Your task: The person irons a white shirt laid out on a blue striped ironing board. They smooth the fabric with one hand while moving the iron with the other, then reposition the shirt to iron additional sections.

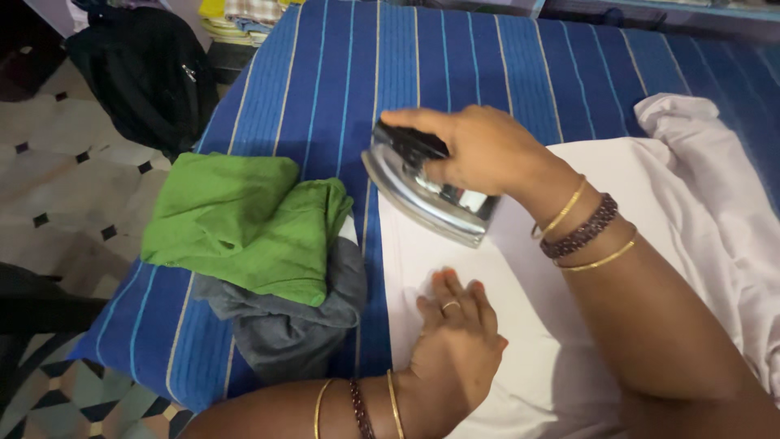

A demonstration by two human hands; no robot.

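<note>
A white garment point(520, 284) lies spread on a blue striped sheet point(455, 65). My right hand point(479, 150) grips the black handle of a shiny metal clothes iron point(422, 195), which rests on the garment's left edge with its tip pointing away from me to the left. My left hand point(455, 333) lies flat on the white cloth just below the iron, fingers slightly spread, pressing it down. Both wrists wear bangles.
A crumpled green cloth point(244, 223) sits on a grey cloth point(292, 325) at the left, close to the iron. A black bag point(146, 73) rests on the tiled floor point(65, 162) beyond the sheet's left edge. Folded clothes point(236, 20) are stacked at the top.
</note>
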